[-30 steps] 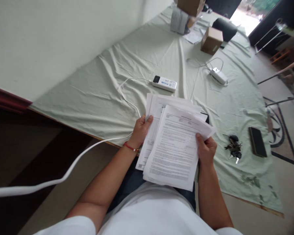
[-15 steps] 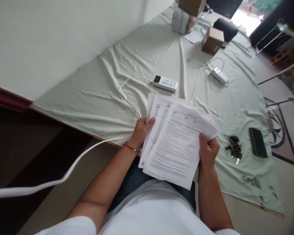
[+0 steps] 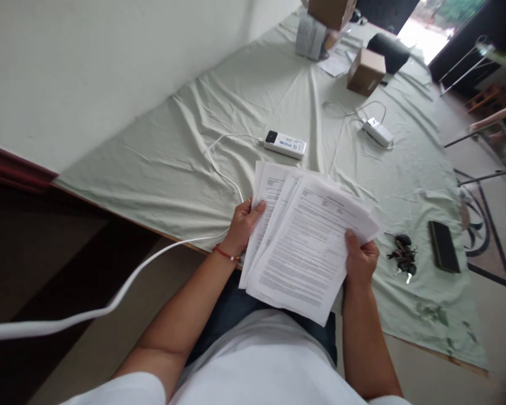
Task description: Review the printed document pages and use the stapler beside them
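Papers (image 3: 297, 253) fan out between both hands, over the near edge of the cloth (image 3: 231, 107) and the person's lap. Left hand (image 3: 243, 226) pinches their left side, thumb on top, the other fingers mostly hidden beneath. Right hand (image 3: 361, 260) is likewise closed on the right side, thumb pressing the front sheet. Just beyond the sheets lies a power bank (image 3: 285, 144) with a white cable (image 3: 152, 262); keys (image 3: 403, 256) and a phone (image 3: 444, 246) lie right of the right hand.
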{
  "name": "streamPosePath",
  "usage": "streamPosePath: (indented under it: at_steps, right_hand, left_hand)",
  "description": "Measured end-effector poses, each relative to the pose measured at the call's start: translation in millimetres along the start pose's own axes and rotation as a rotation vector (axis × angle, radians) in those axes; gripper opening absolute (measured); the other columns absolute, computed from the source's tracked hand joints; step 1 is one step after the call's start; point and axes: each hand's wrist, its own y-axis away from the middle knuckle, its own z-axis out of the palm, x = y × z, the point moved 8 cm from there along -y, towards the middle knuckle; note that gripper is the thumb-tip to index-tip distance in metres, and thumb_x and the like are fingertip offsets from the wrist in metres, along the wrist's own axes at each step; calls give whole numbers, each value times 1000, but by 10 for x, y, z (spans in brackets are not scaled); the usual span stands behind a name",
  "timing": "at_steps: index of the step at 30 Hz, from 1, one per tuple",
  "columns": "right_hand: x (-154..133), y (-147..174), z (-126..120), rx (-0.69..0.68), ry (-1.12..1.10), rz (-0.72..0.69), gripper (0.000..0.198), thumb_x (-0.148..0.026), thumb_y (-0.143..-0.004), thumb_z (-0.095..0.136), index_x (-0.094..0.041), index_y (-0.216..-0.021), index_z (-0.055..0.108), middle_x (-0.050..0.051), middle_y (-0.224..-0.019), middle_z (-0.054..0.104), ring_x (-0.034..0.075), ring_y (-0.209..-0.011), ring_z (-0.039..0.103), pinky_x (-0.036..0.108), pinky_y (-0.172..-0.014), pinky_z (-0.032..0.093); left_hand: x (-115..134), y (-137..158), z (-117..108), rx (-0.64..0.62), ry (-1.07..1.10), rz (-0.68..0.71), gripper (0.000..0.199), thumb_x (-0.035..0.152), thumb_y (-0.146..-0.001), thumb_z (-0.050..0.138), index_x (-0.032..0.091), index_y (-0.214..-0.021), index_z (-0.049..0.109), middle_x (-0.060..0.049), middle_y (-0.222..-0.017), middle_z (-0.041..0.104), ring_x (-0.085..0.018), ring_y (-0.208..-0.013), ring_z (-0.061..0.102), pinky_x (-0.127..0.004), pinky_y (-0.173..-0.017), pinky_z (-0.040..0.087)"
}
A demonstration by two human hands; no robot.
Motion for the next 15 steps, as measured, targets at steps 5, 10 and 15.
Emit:
streamPosePath:
  at_steps: [5, 10, 15]
  right_hand:
    - [-76, -19, -11, 63, -104, -43, 45, -36, -73, 85, -17, -112, 73, 6, -100, 78, 20, -99, 72, 39, -93, 58]
    - [-60, -9, 14, 14, -73, -36, 45, -36, -74, 84, -17, -113, 72, 6, -103, 78, 21, -98, 73, 38, -92, 59]
    - [-9, -12, 17, -27, -75, -13, 45, -35, -73, 86, -18, -112, 73, 6, -106, 78, 19, -96, 73, 35, -91, 58]
  left_hand:
    - [-11, 11, 12, 6, 37, -32, 42, 51, -74, 84, 16, -96, 76, -8, -94, 80, -27, -88, 76, -39, -80, 60]
    - [-47, 29, 24, -16, 40, -67, 40, 50, -73, 84, 16, -93, 77, -8, -90, 80, -26, -82, 76, -37, -75, 60]
    - [-139, 23, 19, -69, 60, -126, 35, 40, -67, 90, 16, -89, 78, -7, -90, 80, -22, -74, 75, -33, -69, 61]
